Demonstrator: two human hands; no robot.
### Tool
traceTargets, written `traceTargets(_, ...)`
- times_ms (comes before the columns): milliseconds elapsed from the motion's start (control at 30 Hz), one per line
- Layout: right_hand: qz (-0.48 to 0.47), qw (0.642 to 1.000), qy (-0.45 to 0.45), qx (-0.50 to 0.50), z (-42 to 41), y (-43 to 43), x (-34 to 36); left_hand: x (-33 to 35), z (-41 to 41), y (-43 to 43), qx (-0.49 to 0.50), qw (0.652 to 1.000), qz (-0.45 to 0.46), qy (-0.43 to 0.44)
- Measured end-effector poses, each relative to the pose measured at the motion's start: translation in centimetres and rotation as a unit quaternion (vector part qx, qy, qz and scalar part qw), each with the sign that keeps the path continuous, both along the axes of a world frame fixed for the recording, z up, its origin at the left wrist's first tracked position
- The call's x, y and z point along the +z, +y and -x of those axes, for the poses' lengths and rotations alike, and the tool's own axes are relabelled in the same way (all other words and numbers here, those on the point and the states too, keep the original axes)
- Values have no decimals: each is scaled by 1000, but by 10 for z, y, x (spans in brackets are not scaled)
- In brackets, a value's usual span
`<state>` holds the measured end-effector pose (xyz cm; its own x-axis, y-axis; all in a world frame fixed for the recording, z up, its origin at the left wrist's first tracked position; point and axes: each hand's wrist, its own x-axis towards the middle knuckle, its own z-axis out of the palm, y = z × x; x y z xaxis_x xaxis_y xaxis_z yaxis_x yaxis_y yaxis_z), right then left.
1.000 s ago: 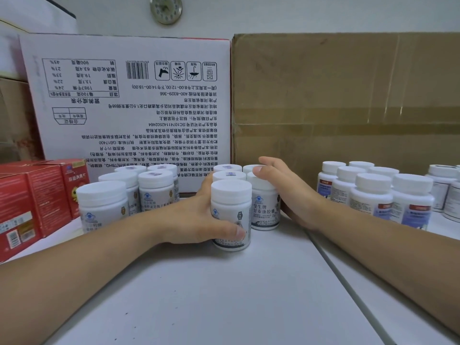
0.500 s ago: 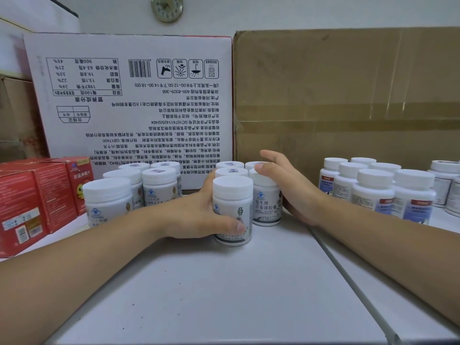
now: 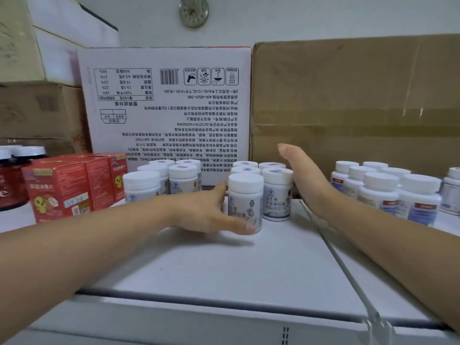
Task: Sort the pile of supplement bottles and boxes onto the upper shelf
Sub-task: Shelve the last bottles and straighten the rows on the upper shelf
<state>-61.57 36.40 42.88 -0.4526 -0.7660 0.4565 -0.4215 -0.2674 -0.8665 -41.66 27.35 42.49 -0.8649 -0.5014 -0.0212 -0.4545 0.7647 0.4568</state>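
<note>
My right hand (image 3: 306,180) has come off the middle bottles; my left hand (image 3: 206,210) keeps hold of the front bottle (image 3: 245,195).

A moment ago my right hand was cupped over the back of this group. Now it is lifted clear and spread flat, fingers straight, its edge just beside the group's right flank. My left is unchanged: thumb across the bottle's foot, fingers going behind it, out of my sight. The bottle stands upright on the shelf (image 3: 224,265), touching its neighbour (image 3: 277,192), in front of the white carton (image 3: 174,108). I judge this group squared up and nearly finished.
</note>
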Motion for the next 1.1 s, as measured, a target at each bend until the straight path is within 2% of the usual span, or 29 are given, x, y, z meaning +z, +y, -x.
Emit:
traceTargets(100,40,990,118,-61,-3,6,14,2,-23,16,50,997,51,-33)
traceTargets(233,114,964,216,-103,-19,20,44,-1,-60,38,108,991,69,26)
traceTargets(300,98,950,271,-122,-31,24,57,2,-79,42,121,985,119,38)
traceTargets(400,37,927,351,-125,-55,23,73,9,-108,43,118,958,258,34)
traceTargets(533,9,920,375,-109,-105,7,93,19,-142,37,101,922,363,92)
traceTargets(600,5,935,343,-89,-133,-9,96,19,-154,30,110,912,363,155)
traceTargets(700,-20,964,257,-67,-169,-44,86,13,-163,14,146,923,270,231)
traceTargets(833,-25,991,85,-101,-180,-88,57,5,-157,-7,155,964,112,185)
traceTargets(933,-5,992,-29,-125,-172,-107,38,3,-149,-30,147,970,39,190)
traceTargets(1100,12,981,-146,-124,-153,-120,5,-1,-133,-61,131,970,-64,193)
